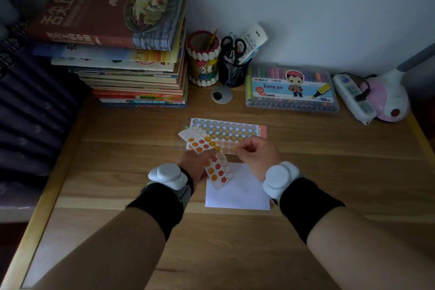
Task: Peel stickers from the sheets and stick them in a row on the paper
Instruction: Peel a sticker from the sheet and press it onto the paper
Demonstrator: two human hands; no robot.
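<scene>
My left hand [197, 166] holds a sticker sheet [217, 169] of orange dots and red stars, tilted above the desk. Several spots on it are bare outlines. My right hand [255, 155] pinches at the upper edge of that sheet with thumb and forefinger; whether a sticker is between them I cannot tell. A white paper [240, 195] lies flat on the desk just under and right of the hands; no stickers show on its visible part. Behind the hands lies a pile of further sticker sheets [226, 128] with blue-and-yellow round stickers on top.
A tall stack of books [131, 73] stands at the back left. Two pen holders [204, 61], one with scissors [233, 48], a marker box [290, 88], a power strip [353, 96] and a pink lamp base [388, 101] line the back wall.
</scene>
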